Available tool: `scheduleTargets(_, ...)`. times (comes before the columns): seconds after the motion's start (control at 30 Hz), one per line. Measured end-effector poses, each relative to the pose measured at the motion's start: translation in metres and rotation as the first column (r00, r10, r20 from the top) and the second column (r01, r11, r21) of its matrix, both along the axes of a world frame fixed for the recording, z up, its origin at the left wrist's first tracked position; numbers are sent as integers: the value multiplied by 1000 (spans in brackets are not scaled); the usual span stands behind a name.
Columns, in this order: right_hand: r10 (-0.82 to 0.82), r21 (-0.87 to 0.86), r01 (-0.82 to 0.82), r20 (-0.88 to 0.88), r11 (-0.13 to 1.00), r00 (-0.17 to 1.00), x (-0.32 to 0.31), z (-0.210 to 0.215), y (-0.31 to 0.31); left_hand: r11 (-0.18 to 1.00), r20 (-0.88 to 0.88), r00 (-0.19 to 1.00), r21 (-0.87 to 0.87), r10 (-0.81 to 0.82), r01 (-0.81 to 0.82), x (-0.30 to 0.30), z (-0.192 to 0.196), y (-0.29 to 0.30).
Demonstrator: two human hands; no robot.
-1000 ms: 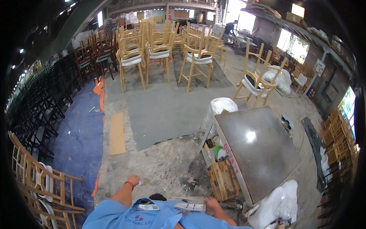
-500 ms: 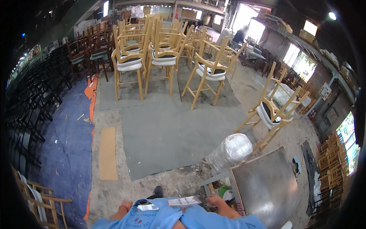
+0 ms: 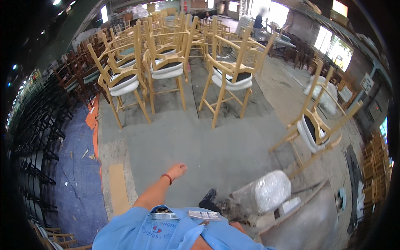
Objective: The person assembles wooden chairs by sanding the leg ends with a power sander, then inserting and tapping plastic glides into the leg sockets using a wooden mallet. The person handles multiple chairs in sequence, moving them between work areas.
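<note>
My left hand reaches forward over the grey floor sheet, a red bracelet at its wrist. Its fingers look curled together, and I see nothing held in them. Low beside my blue shirt, only a bit of my right hand shows; its fingers are hidden. Nearest to it are a clear plastic-wrapped bundle and a metal-topped table. Ahead stand light wooden chairs with pale padded seats, a front one in the middle and another apart at the right.
Blue sheeting with an orange edge covers the left floor, beside rows of dark chairs. A tan board lies near it. Stacked wooden frames stand at far right. Another person is at the back.
My left hand has swung forward from beside my waist, and my right hand has drawn back toward my body. The view has shifted forward, bringing the chairs closer.
</note>
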State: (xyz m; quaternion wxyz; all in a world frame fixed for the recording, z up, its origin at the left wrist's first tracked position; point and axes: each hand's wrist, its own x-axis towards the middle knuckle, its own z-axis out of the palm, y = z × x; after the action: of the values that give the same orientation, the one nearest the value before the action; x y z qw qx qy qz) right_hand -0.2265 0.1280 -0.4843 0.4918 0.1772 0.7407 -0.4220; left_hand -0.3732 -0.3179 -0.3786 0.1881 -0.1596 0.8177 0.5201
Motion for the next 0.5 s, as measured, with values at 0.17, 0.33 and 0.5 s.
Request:
scheduleTargets(0.17,728,343,-642,-331,685,600,-142,-6,0,943,235,951,-218,-198,251,-70,-3,-6)
scheduleTargets(0.33,-351,-19,352,-133,936,927,-335,11,7,991,479,868,-95,130,-96,-123,-14,-40)
scheduleTargets(0.5,-486,-44,489,-219,871,846,-465,18,8,996,445,895,65,18,-53,-232,-57,-68)
